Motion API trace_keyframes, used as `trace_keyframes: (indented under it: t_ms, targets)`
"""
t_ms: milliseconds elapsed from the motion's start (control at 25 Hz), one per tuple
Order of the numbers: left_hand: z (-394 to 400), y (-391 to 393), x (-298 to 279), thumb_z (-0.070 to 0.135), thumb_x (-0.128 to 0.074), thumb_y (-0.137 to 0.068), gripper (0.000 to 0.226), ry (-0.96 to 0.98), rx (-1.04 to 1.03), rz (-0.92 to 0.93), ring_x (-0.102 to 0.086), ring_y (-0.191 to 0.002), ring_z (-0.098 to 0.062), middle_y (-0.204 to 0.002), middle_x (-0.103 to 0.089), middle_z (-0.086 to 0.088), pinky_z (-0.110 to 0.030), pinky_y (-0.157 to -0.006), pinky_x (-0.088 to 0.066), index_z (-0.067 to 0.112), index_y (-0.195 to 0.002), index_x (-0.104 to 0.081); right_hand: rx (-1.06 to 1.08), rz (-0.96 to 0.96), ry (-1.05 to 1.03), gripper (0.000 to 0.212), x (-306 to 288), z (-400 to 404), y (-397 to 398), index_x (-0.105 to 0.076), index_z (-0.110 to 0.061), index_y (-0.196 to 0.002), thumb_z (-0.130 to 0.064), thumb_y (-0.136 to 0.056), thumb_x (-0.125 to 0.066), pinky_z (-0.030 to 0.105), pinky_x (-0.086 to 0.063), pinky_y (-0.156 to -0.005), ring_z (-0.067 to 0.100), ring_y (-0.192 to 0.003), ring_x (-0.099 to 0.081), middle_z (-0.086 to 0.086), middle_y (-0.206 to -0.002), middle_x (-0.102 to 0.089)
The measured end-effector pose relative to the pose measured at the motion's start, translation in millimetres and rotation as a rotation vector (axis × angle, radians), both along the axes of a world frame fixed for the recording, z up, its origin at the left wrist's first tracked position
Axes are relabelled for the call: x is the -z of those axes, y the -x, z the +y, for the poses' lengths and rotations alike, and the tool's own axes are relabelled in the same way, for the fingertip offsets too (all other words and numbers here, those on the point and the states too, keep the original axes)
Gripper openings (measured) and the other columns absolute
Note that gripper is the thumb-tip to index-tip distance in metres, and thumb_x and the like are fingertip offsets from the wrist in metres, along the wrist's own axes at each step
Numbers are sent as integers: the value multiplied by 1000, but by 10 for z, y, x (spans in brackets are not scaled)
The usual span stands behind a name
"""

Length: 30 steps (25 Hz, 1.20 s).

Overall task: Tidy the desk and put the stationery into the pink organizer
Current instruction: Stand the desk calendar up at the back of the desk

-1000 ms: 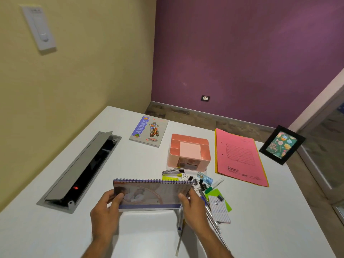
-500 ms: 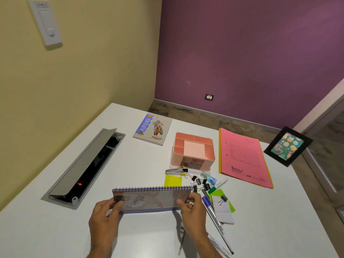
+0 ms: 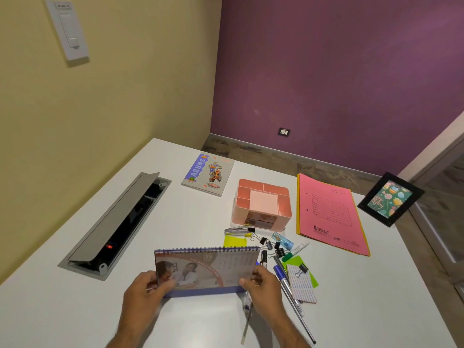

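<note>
We hold the spiral desk calendar (image 3: 206,268) upright at the near edge of the tabletop (image 3: 185,219), one hand at each lower corner. The left hand (image 3: 147,288) curls round the left corner, thumb on the printed face; the right hand (image 3: 262,283) pinches the right corner, thumb in front. Each grip is closed on the calendar and carries nothing else.

Risk, as we judge it: the calendar's right end stands just beside the loose stationery, with pens (image 3: 288,290) lying beside and partly beneath the right hand. Setting the calendar down or sliding it rightward could sweep these pens, or roll them toward the near edge. The binder clips (image 3: 272,247) and glue stick (image 3: 282,240) behind the calendar are partly hidden by it, so a forward push could scatter them unseen. A calendar held only by its lower corners may also fold or tip.

Relation to the grip: the pink organizer (image 3: 261,204) stands beyond the clutter, well apart from both hands, its compartments appearing to hold only a pale note pad. The stationery lies between it and the hands, nearest the right one. No item is yet gripped for sorting.
</note>
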State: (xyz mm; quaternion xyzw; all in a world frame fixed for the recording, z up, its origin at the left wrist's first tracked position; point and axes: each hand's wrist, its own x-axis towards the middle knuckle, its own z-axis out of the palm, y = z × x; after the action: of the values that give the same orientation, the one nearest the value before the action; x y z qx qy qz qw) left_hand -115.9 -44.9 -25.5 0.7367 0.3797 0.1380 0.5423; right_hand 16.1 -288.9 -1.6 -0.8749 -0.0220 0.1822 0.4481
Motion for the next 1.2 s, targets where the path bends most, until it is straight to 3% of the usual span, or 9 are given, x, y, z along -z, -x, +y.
trace_keyframes:
  t_ms: [160, 280, 360, 480, 600, 800, 1000, 1080, 1200]
  targets:
    - [-64, 18, 79, 10, -84, -74, 34, 9, 116, 88, -67, -78, -12, -71, -73, 17, -2, -56, -47, 35, -84, -64, -87, -11, 183, 36, 39, 48, 60, -65, -19, -117, -10, -83, -70, 11, -53, -78, 12, -95, -67, -7, -114, -72]
    - [-39, 38, 126, 18, -82, -78, 23, -79, 127, 218, -64, -78, -17, -84, -71, 8, -24, -79, -53, 27, -89, -64, -95, -30, 279, 29, 27, 65, 65, -67, -20, -111, -13, -83, -68, 16, -53, -74, 10, -83, -64, -5, -109, -74]
    - [-8, 55, 143, 20, -80, -80, 20, -116, 164, 269, -62, -79, -15, -89, -70, 5, -31, -83, -52, 26, -90, -64, -108, -31, 328, 26, 2, 82, 48, -67, -19, -110, -15, -84, -68, 20, -54, -76, 13, -85, -65, -4, -109, -74]
    - [51, 83, 166, 18, -81, -77, 21, -95, 214, 308, -64, -80, -12, -94, -75, 5, -26, -79, -51, 27, -88, -65, -115, -8, 340, 30, -10, 112, 19, -65, -17, -114, -12, -85, -67, 27, -60, -78, 18, -93, -68, -2, -113, -72]
    - [106, 136, 224, 20, -86, -73, 51, 15, 316, 218, -67, -90, -10, -101, -72, 10, -24, -85, -52, 28, -115, -59, -137, -15, 369, 33, -10, 124, -2, -63, -17, -117, -12, -85, -67, 23, -55, -84, 16, -98, -67, -2, -117, -71]
    - [102, 110, 246, 32, -60, -95, 48, -69, 319, 189, -57, -94, -6, -113, -59, 17, -12, -84, -42, 26, -140, -42, -148, 5, 379, 36, -6, 187, -45, -62, -20, -118, -11, -83, -68, 21, -53, -87, 16, -100, -67, -4, -119, -71]
    - [285, -56, 30, 29, -63, -94, 38, -157, 272, 86, -62, -93, -8, -107, -66, 15, -20, -80, -47, 24, -131, -55, -140, -44, 346, 34, -108, 391, -264, -65, -18, -111, -9, -79, -70, 7, -47, -68, 14, -96, -67, -5, -110, -73]
    - [417, -175, -149, 35, -62, -93, 34, -182, 243, 45, -65, -91, -6, -102, -69, 16, -21, -76, -49, 29, -125, -57, -126, -79, 311, 28, -211, 549, -423, -67, -17, -105, -8, -79, -71, 11, -50, -68, 14, -90, -68, -5, -101, -74]
    - [708, -437, -462, 49, -55, -88, 30, -205, 195, -12, -67, -90, -10, -100, -71, 13, -28, -72, -51, 34, -114, -57, -145, -172, 275, 22, -417, 909, -745, -68, -16, -99, -6, -79, -71, 3, -40, -51, 15, -85, -67, -5, -90, -72]
